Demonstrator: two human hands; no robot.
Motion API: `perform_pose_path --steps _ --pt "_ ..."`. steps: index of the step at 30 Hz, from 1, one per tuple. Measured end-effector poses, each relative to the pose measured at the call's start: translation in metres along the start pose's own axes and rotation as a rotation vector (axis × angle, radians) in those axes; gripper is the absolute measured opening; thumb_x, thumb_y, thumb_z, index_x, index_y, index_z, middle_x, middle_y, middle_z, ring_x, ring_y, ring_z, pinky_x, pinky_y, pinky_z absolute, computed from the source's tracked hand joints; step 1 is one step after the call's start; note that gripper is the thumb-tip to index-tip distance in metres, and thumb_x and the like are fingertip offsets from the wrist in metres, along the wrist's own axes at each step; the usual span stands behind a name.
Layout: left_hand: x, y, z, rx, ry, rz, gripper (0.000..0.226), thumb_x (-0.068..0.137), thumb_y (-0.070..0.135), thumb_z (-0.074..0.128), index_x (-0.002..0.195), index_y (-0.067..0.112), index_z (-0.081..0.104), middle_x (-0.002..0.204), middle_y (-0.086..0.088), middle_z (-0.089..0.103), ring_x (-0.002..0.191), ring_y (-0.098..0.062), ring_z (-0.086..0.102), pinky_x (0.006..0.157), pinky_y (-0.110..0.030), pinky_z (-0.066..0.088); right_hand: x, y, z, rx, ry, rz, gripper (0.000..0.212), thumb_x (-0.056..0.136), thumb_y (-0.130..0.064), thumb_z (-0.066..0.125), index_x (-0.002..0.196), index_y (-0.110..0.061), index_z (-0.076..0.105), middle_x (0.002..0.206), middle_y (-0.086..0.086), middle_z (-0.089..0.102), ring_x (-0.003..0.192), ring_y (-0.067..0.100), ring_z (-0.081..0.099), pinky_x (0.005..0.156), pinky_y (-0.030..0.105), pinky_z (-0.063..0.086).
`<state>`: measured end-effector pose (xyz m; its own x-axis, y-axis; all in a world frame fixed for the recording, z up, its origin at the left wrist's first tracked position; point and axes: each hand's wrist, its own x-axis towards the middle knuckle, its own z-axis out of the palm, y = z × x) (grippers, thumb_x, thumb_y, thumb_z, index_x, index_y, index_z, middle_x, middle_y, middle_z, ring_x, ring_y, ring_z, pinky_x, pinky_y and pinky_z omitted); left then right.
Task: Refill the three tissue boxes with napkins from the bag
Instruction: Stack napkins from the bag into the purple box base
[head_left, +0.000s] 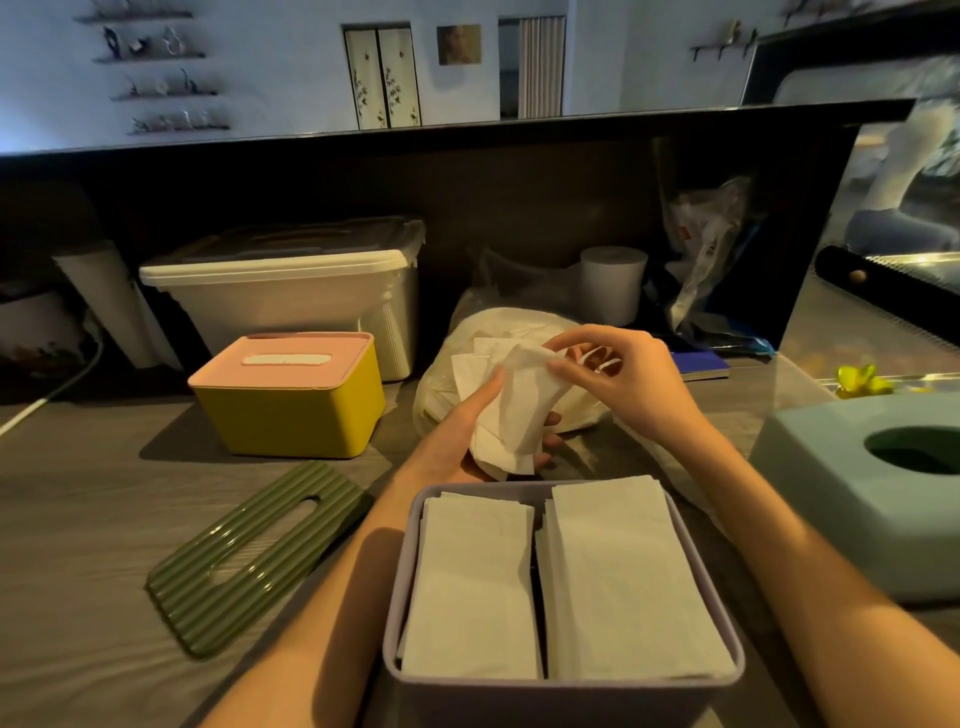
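**White napkins held over the open box**

White napkins (511, 415) are bunched between both hands, just above the far edge of the open lilac tissue box (563, 680). The left hand (467, 431) cups the bundle from below, fingers curled under it. The right hand (618, 371) pinches the top edge of the same bundle with thumb and fingertips. Inside the lilac box two folded stacks lie side by side, filling it nearly to the rim.

Behind the hands the thin plastic bag (467, 353) sits on the wooden desk (88, 519), more napkins showing through it. To the left stands a yellow tissue box (291, 410) with its pink lid on and a white sheet in the slot. A ribbed green lid (254, 561) lies flat on the desk beside the lilac box. At the right edge a pale blue tissue box (852, 493) shows a dark round opening on top. Farther back stand a white storage bin (291, 291) and a paper roll (613, 280).
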<state>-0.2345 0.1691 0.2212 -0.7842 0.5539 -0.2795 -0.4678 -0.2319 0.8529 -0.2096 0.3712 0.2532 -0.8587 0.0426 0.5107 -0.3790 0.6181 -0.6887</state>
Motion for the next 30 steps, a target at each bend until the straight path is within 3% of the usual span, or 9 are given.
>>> perform_pose_path --steps 4,7,11,17,20,22,25,27,30 --pt "0.002 0.001 -0.001 -0.045 0.031 0.012 0.078 0.088 0.073 0.052 0.142 0.016 0.048 0.128 -0.02 0.067 0.119 -0.036 0.065 0.097 -0.047 0.052 0.001 -0.009 -0.012 0.303 0.01 0.067 0.017 0.093 -0.033 0.072 0.106 -0.023 0.076 0.097 -0.012 0.074 0.097 0.001 0.068 0.078 0.014 0.056" --pt "-0.002 0.004 0.002 -0.061 0.074 0.092 0.067 0.088 0.071 0.05 0.127 0.018 0.058 0.103 -0.013 0.077 0.095 -0.028 0.074 0.082 -0.043 0.058 0.002 -0.012 -0.019 0.527 -0.02 0.159 0.02 0.093 -0.03 0.072 0.109 -0.018 0.076 0.101 -0.006 0.076 0.1 0.01 0.072 0.08 0.023 0.06" --pt "-0.005 0.004 0.002 0.012 0.093 0.192 0.05 0.094 0.064 0.049 0.129 0.029 0.058 0.094 0.0 0.079 0.086 -0.019 0.075 0.069 -0.032 0.059 0.001 -0.009 -0.017 0.478 -0.105 0.198 0.017 0.09 -0.029 0.074 0.1 -0.015 0.077 0.095 -0.003 0.077 0.092 0.011 0.072 0.07 0.019 0.057" --pt "-0.011 0.001 0.008 0.033 -0.038 0.163 0.051 0.081 0.049 0.068 0.126 0.025 0.061 0.113 -0.008 0.076 0.102 -0.024 0.074 0.095 -0.046 0.054 -0.001 -0.004 -0.005 0.288 -0.125 0.206 0.02 0.089 -0.036 0.077 0.094 -0.017 0.077 0.088 -0.006 0.076 0.084 0.006 0.071 0.064 0.016 0.056" --pt "-0.009 -0.006 0.003 0.154 -0.049 0.187 0.035 0.089 0.029 0.072 0.123 0.031 0.063 0.107 0.002 0.077 0.095 -0.013 0.075 0.081 -0.035 0.058 -0.001 -0.002 0.0 0.126 -0.048 0.176 0.017 0.089 -0.038 0.076 0.09 -0.021 0.074 0.085 -0.007 0.073 0.079 0.002 0.069 0.06 0.014 0.056" --pt "-0.005 -0.006 0.0 0.201 0.001 0.179 0.037 0.088 0.032 0.075 0.123 0.032 0.062 0.111 0.003 0.077 0.101 -0.014 0.073 0.089 -0.038 0.057 -0.001 -0.003 0.0 0.074 -0.03 0.171 0.014 0.09 -0.038 0.074 0.09 -0.025 0.071 0.088 -0.01 0.071 0.078 0.002 0.069 0.058 0.013 0.054" --pt "0.002 -0.007 0.001 0.057 0.01 0.173 0.054 0.084 0.05 0.076 0.131 0.029 0.059 0.125 -0.007 0.071 0.119 -0.03 0.065 0.109 -0.054 0.045 0.0 -0.004 -0.007 0.169 -0.046 0.178 0.015 0.092 -0.036 0.072 0.101 -0.025 0.074 0.095 -0.01 0.074 0.089 0.007 0.072 0.066 0.017 0.057" --pt "0.004 -0.007 0.002 -0.079 0.03 0.141 0.06 0.085 0.055 0.073 0.136 0.027 0.056 0.127 -0.013 0.069 0.12 -0.036 0.064 0.107 -0.057 0.046 0.0 -0.01 -0.014 0.352 -0.106 0.201 0.018 0.093 -0.034 0.071 0.107 -0.023 0.076 0.098 -0.007 0.077 0.094 0.008 0.073 0.071 0.019 0.058" --pt "0.004 -0.002 0.003 -0.049 0.093 0.156 0.047 0.09 0.054 0.063 0.122 0.02 0.063 0.111 -0.01 0.072 0.1 -0.026 0.068 0.098 -0.049 0.053 -0.001 -0.016 -0.014 0.498 -0.209 0.219 0.02 0.094 -0.03 0.069 0.109 -0.018 0.075 0.1 -0.006 0.077 0.097 0.011 0.074 0.074 0.019 0.058"
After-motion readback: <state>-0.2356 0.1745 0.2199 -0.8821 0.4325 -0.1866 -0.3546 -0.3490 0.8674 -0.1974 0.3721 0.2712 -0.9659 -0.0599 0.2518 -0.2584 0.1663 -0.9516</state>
